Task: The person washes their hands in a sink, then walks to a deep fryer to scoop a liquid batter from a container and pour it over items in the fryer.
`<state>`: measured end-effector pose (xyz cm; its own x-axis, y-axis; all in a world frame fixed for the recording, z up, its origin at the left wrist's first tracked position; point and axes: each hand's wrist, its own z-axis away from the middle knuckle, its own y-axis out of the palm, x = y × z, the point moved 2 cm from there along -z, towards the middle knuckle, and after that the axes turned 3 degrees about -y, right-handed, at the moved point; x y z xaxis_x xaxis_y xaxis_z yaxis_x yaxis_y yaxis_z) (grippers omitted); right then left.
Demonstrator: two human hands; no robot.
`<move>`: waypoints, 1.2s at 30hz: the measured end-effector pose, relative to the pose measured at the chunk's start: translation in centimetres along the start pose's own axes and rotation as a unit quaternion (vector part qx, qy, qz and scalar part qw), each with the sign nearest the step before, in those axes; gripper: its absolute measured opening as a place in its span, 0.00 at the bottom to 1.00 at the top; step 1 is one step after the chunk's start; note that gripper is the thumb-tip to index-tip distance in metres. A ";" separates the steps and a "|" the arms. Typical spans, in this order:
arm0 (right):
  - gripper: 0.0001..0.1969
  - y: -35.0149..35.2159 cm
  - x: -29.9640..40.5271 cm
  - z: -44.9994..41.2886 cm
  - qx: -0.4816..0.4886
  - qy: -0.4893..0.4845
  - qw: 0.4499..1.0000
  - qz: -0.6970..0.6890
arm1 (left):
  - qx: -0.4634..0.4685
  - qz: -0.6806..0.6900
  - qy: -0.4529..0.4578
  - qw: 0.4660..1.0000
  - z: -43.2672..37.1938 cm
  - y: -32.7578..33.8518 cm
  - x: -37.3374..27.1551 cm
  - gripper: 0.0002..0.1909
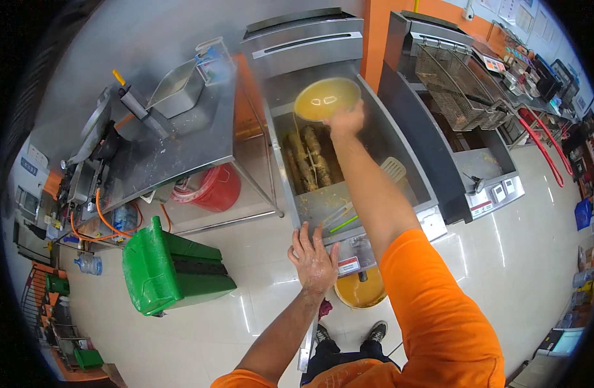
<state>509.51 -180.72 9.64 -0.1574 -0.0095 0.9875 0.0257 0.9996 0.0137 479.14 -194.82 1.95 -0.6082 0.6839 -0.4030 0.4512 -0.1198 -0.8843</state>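
Note:
My right hand holds a round bowl by its rim over the tank of a stainless steel deep fryer. The bowl is tilted, and a thin stream of yellowish liquid runs from its left edge into the tank. Below it in the tank lie crusted tubes. My left hand rests with spread fingers on the fryer's front edge. Close to its fingertips, on the fryer's front ledge, lie a green stick and a pale utensil. A slotted turner leans at the tank's right side.
A bucket of yellow liquid stands below the fryer's front. To the left are a steel table, a red bucket and a green lidded bin. At right, wire fry baskets with red handles sit over a second fryer.

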 end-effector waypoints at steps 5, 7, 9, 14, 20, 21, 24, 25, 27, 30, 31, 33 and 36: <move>0.22 -7.5 -0.3 0.6 0.038 0.223 0.939 -0.260 | -0.011 -0.006 -0.002 1.000 0.2 -0.3 -0.5 0.29; 0.23 -11.5 -0.3 0.8 0.063 0.218 0.934 -0.275 | -0.018 -0.001 0.002 1.000 0.2 -0.3 -0.8 0.29; 0.22 -15.6 0.1 2.1 0.095 0.231 0.921 -0.299 | -0.037 -0.008 0.004 0.999 0.5 -0.6 -0.8 0.29; 0.24 -28.7 1.5 5.8 0.173 0.204 0.921 -0.283 | -0.051 -0.011 0.014 0.999 0.8 -0.1 -1.5 0.28; 0.33 -41.7 2.6 12.9 0.129 0.246 0.942 -0.189 | -0.083 -0.032 0.014 0.996 0.2 1.0 -1.2 0.28; 0.33 -43.7 2.3 14.1 0.129 0.249 0.949 -0.147 | -0.063 -0.037 0.011 0.997 0.2 0.9 -1.1 0.28; 0.33 -48.6 -0.9 17.5 0.149 0.248 0.950 -0.115 | -0.076 -0.053 0.020 0.996 0.0 1.1 -0.7 0.28; 0.32 -50.3 -3.1 18.8 0.136 0.261 0.952 -0.090 | -0.059 -0.070 0.010 0.996 0.1 1.4 -0.5 0.28; 0.31 -52.7 -7.5 21.1 0.121 0.267 0.955 -0.045 | -0.029 -0.079 -0.004 0.996 0.1 1.7 -0.6 0.29; 0.30 -55.7 -15.1 24.1 0.099 0.268 0.958 0.006 | -0.034 -0.076 0.000 0.997 0.3 2.1 -0.8 0.29; 0.29 -56.4 -17.6 25.3 0.093 0.267 0.959 0.011 | -0.032 -0.083 0.001 0.996 0.4 1.9 -0.7 0.29; 0.28 -58.0 -23.1 27.9 0.089 0.261 0.961 0.015 | -0.037 -0.077 0.004 0.996 0.4 1.9 -0.6 0.29; 0.29 -58.5 -30.2 29.9 0.096 0.256 0.961 0.040 | -0.041 -0.087 0.007 0.995 0.5 2.1 -0.2 0.28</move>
<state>483.23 -238.13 -25.67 0.3462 0.1040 0.9324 -0.1722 0.9840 -0.0458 479.91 -195.54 0.09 -0.6726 0.6997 -0.2407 0.3921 0.0611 -0.9179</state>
